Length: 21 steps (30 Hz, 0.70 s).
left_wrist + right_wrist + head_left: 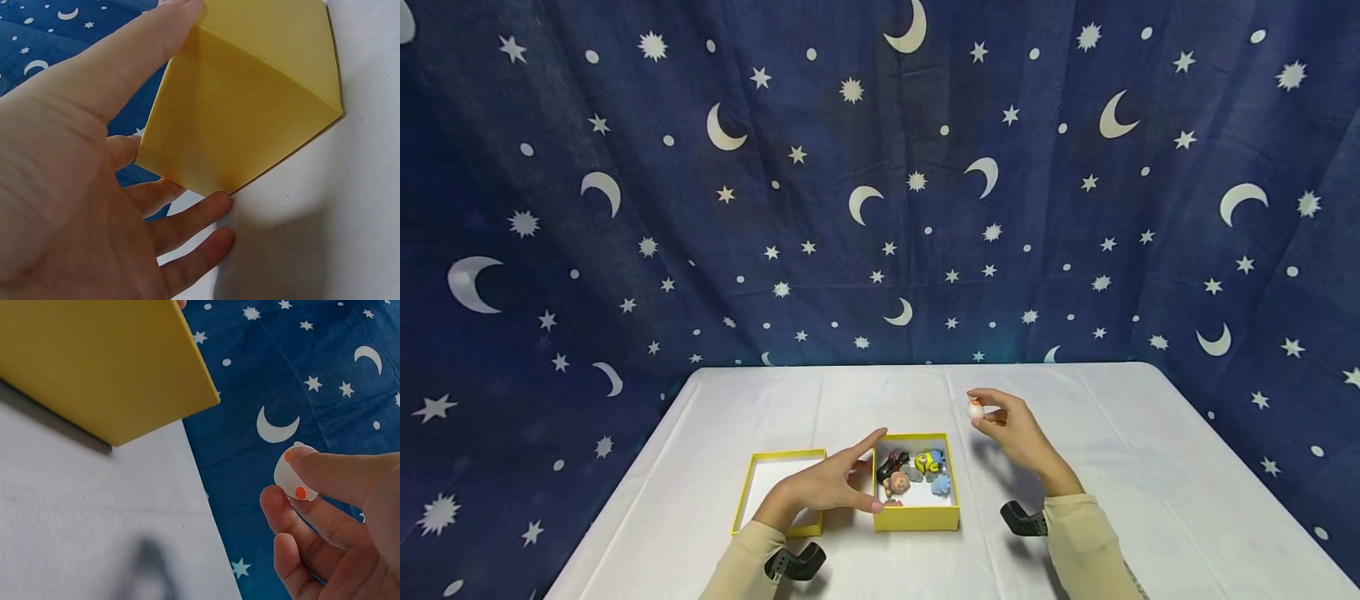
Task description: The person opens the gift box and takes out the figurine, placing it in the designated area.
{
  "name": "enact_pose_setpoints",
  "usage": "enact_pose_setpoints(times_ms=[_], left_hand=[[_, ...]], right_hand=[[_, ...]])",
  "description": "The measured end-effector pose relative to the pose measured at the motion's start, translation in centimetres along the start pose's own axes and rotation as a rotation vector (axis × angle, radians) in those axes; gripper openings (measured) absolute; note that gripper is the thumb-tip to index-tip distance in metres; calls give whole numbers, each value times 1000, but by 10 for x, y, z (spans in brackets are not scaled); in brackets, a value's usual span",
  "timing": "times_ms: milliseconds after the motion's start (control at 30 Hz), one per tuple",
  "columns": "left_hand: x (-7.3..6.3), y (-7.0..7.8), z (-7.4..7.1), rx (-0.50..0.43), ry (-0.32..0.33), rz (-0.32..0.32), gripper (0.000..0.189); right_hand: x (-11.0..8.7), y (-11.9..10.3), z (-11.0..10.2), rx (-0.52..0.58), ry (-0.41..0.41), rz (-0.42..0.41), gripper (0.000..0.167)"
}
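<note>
A small white toy figure with orange spots (289, 478) is pinched between the thumb and fingers of my right hand (1018, 429), held up to the right of the yellow box. My left hand (823, 483) spans the left side of that open yellow box (917, 520), thumb at its near corner and index finger at the far one. In the left wrist view, the other fingers lie along the yellow wall (231, 112). Inside the box are several small figures, among them a yellow-and-blue one (928, 462), a peach-coloured one (898, 482), a dark one (887, 463) and a light blue one (941, 485).
A shallow yellow-rimmed lid (786, 456), white inside, lies left of the box, partly behind my left hand. Both stand on a white-covered table (1075, 400). A dark blue curtain (820, 250) with moons and stars hangs behind the table.
</note>
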State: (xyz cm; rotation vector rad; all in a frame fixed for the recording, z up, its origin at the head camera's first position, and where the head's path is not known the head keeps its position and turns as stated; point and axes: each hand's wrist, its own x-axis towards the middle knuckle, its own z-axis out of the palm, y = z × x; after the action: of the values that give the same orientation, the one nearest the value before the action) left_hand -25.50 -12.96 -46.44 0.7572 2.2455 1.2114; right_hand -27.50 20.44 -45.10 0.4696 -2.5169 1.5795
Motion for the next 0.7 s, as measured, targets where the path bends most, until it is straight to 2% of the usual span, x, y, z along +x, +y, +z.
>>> enact_pose_setpoints(times_ms=[333, 700], left_hand=[[1, 0, 0, -74, 4, 9, 109], [0, 1, -1, -74, 12, 39, 103]], right_hand=[[-3, 10, -5, -18, -12, 23, 44], [-4, 25, -6, -60, -28, 88, 44]])
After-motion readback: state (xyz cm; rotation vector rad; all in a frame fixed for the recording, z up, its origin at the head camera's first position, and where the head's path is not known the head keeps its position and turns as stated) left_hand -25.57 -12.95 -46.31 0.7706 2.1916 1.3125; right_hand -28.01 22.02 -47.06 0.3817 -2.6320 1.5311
